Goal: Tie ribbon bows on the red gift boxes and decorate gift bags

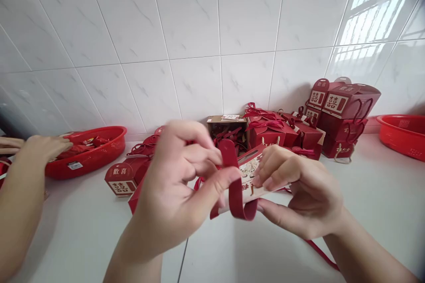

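Between both hands, above the white counter, is a small red and cream printed gift box (pixel 249 172), held tilted. My right hand (pixel 300 190) grips its right side, fingers on the printed face and thumb underneath. A dark red ribbon (pixel 236 199) curls in a loop in front of the box. My left hand (pixel 189 185) pinches this ribbon between thumb and fingers, and its fingertips are slightly blurred. Another length of thin red ribbon (pixel 322 254) trails down past my right wrist. The left part of the box is hidden behind my left hand.
Another person's hand (pixel 46 150) reaches into a red plastic basket (pixel 89 172) of small packets at left. Red gift boxes (pixel 121 179) stand left; beribboned ones (pixel 272 130) sit behind my hands, near an open carton (pixel 229 119). Stacked boxes (pixel 348 101) and another red basket (pixel 403 137) are right.
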`<act>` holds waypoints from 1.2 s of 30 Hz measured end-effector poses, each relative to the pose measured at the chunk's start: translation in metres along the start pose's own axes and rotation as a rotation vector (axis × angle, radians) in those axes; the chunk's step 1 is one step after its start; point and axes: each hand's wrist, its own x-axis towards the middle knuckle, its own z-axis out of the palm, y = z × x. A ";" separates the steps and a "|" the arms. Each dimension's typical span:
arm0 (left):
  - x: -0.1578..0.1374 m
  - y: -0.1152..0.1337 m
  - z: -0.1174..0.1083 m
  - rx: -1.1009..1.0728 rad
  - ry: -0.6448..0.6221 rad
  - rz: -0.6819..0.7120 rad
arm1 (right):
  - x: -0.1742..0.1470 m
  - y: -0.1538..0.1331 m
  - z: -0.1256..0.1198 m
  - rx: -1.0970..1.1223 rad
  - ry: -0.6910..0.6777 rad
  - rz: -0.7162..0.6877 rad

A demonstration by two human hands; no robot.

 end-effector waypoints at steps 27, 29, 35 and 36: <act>0.006 -0.007 0.020 -0.304 -0.156 -0.250 | -0.004 0.010 -0.005 -0.080 0.062 -0.044; 0.007 -0.007 0.019 -0.326 -0.165 -0.256 | -0.004 0.010 -0.005 -0.076 0.063 -0.034; 0.006 -0.005 0.017 -0.336 -0.198 -0.269 | -0.006 0.009 -0.005 -0.048 0.064 -0.010; 0.006 -0.005 0.017 -0.333 -0.203 -0.271 | -0.006 0.009 -0.005 -0.045 0.062 -0.011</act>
